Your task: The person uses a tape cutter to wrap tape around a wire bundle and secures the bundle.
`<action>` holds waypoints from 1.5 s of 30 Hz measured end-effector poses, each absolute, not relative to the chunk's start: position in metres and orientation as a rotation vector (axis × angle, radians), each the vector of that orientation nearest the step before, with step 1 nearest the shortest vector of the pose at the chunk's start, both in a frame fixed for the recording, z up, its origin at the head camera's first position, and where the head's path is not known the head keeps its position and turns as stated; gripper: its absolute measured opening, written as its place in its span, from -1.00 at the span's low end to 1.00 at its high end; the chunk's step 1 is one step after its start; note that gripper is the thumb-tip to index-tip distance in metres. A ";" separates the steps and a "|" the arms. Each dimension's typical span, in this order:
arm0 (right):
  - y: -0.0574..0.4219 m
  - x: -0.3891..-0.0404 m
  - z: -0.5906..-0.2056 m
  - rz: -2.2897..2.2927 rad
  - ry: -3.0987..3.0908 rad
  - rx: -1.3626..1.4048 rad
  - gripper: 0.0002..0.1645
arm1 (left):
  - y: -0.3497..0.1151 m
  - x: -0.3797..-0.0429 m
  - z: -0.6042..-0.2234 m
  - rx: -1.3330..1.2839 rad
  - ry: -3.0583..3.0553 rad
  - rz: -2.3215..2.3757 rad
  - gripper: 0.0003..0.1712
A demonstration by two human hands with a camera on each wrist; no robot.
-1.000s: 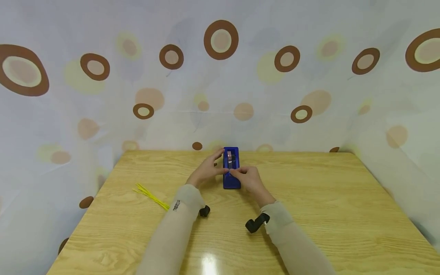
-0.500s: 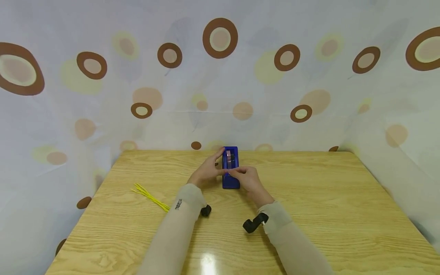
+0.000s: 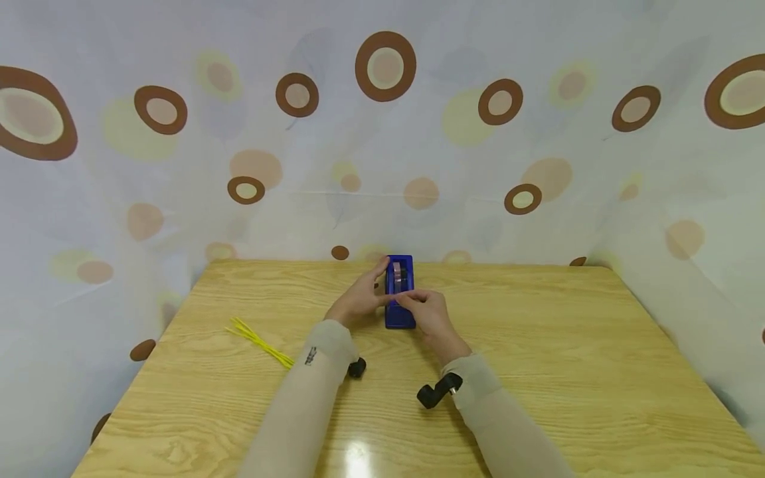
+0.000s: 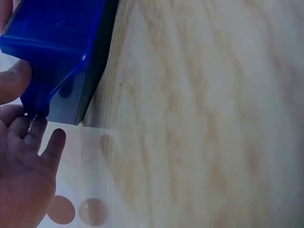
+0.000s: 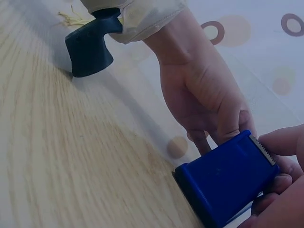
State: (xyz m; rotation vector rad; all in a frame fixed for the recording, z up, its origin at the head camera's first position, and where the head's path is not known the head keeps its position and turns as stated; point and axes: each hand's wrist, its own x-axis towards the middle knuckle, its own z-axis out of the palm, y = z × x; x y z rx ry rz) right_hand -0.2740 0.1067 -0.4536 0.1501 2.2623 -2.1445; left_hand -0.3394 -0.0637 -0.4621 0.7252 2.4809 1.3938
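A blue tape dispenser (image 3: 400, 318) stands near the back of the table, holding a pinkish, clear-looking tape roll (image 3: 397, 271). My left hand (image 3: 358, 297) holds it from the left; in the left wrist view its thumb (image 4: 15, 81) lies on the blue side and the fingers are around the edge. With finger and thumb together, my right hand (image 3: 431, 317) pinches the tape end at the serrated cutter (image 5: 262, 149). That tape end is too thin and clear to make out. In the right wrist view, the dispenser (image 5: 228, 175) has its front end toward the camera.
A bunch of thin yellow strips (image 3: 259, 342) lies on the wooden table (image 3: 568, 372), left of my left forearm. Black camera mounts (image 3: 440, 390) stick out from both sleeves. A patterned cloth (image 3: 382, 146) hangs directly behind the table's back edge.
Both hands stay at the dispenser with almost no movement. My right wrist has shifted slightly left, and the head view has moved a little.
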 end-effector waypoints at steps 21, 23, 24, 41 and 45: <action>0.100 -0.260 -0.440 -2.168 2.311 0.163 -0.73 | -0.061 -0.342 -0.458 0.749 2.506 1.322 0.05; 0.100 -0.256 -0.438 -2.158 2.308 0.170 -0.73 | -0.061 -0.342 -0.457 0.739 2.510 1.319 0.05; 0.100 -0.254 -0.438 -2.152 2.305 0.175 -0.73 | -0.061 -0.342 -0.457 0.731 2.508 1.322 0.05; 0.104 -0.234 -0.451 -2.118 2.242 0.295 -0.67 | -0.062 -0.341 -0.460 0.800 2.551 1.295 0.07; 0.104 -0.227 -0.453 -2.119 2.246 0.301 -0.69 | -0.062 -0.343 -0.461 0.800 2.544 1.295 0.08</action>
